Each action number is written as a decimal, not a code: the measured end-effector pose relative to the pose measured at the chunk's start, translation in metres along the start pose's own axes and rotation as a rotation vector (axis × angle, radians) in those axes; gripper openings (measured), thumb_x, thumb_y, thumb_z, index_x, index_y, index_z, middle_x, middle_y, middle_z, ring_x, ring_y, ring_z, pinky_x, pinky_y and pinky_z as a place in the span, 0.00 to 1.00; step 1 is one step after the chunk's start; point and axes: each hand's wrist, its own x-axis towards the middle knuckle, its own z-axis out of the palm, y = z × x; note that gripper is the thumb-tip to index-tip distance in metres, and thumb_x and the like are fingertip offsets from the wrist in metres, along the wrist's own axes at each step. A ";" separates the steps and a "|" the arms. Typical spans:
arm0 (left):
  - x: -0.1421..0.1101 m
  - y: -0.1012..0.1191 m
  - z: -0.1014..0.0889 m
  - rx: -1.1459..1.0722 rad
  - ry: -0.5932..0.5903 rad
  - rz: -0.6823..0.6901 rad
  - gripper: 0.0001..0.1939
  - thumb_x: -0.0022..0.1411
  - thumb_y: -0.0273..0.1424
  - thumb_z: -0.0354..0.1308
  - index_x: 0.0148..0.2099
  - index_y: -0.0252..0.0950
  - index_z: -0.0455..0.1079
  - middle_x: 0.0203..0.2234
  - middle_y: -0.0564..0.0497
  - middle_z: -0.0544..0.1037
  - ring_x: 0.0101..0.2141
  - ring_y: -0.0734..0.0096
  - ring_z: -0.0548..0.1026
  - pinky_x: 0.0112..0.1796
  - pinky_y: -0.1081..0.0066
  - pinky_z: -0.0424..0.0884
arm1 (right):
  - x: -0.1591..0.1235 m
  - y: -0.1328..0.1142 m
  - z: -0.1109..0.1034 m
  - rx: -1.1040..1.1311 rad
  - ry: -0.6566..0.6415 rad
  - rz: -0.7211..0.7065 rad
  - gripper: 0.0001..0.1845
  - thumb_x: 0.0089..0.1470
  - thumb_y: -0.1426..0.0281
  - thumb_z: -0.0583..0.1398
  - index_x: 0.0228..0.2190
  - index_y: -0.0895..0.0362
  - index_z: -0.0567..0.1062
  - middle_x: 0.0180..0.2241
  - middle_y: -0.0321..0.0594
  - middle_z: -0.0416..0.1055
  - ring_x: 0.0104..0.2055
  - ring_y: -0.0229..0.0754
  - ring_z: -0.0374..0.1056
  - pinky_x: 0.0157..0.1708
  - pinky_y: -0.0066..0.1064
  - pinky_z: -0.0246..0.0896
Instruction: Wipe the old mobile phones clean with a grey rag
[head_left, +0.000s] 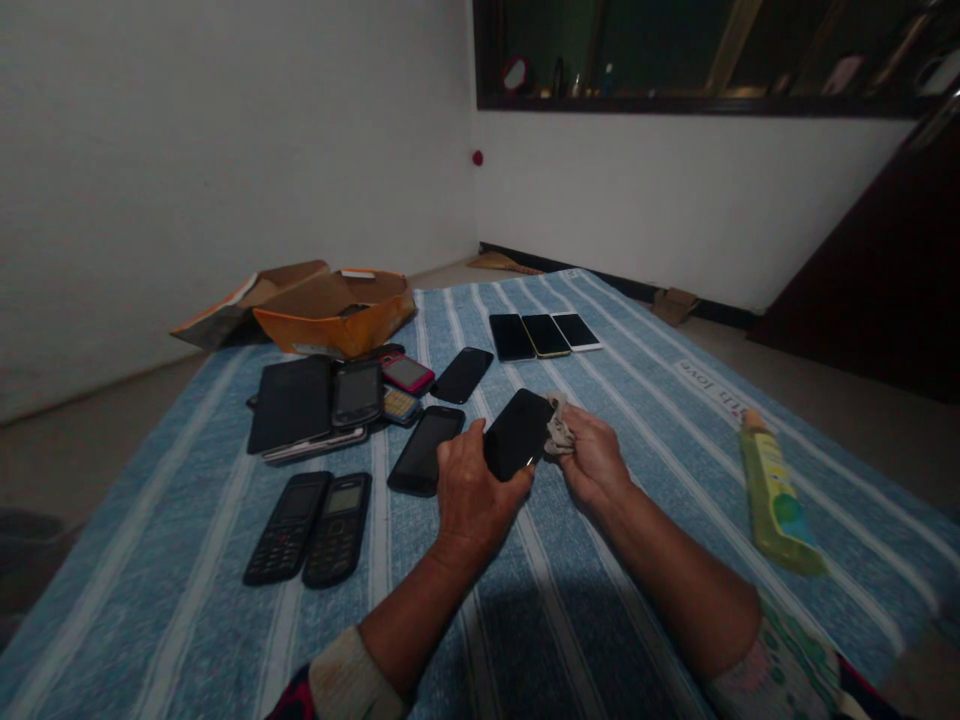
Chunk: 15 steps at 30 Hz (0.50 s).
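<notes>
A black smartphone (517, 435) is gripped along its lower edge by my left hand (476, 490), its dark screen facing up. My right hand (596, 455) pinches a crumpled pale cloth (559, 428) against the phone's right edge. Just left of my left hand lies another dark smartphone (426, 450), and a black phone (463, 375) rests beyond it. Two keypad phones (337, 530) lie side by side nearer to me on the left. Farther back, three smartphones (545, 336) form a row, the rightmost one white-framed.
A blue striped cloth (637, 430) covers the surface. At the left, a pile holds a dark flat tablet-like item (291, 403), a grey phone (358, 392) and a pink-edged phone (407, 372). Behind it stands an open orange-brown box (337, 325). A yellow-green liquid bottle (778, 500) lies at the right.
</notes>
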 end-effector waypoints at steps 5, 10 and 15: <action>0.001 0.001 -0.001 -0.012 -0.022 -0.023 0.35 0.49 0.38 0.64 0.57 0.24 0.64 0.40 0.38 0.76 0.43 0.47 0.71 0.45 0.50 0.71 | 0.000 -0.003 0.000 -0.003 0.011 0.000 0.07 0.43 0.70 0.67 0.28 0.59 0.78 0.28 0.40 0.76 0.27 0.37 0.69 0.24 0.26 0.65; 0.002 -0.001 0.000 -0.061 -0.019 -0.080 0.35 0.49 0.41 0.65 0.56 0.30 0.65 0.38 0.42 0.76 0.43 0.48 0.71 0.43 0.52 0.72 | -0.002 -0.003 0.002 -0.024 0.006 -0.002 0.06 0.41 0.69 0.67 0.25 0.58 0.77 0.24 0.38 0.74 0.22 0.35 0.66 0.21 0.26 0.63; 0.004 -0.004 0.000 -0.002 0.050 -0.018 0.34 0.50 0.41 0.65 0.55 0.27 0.65 0.38 0.39 0.75 0.42 0.48 0.71 0.44 0.50 0.71 | -0.014 0.006 0.008 -0.068 -0.045 0.021 0.09 0.40 0.65 0.67 0.22 0.58 0.76 0.19 0.35 0.71 0.19 0.35 0.63 0.20 0.26 0.59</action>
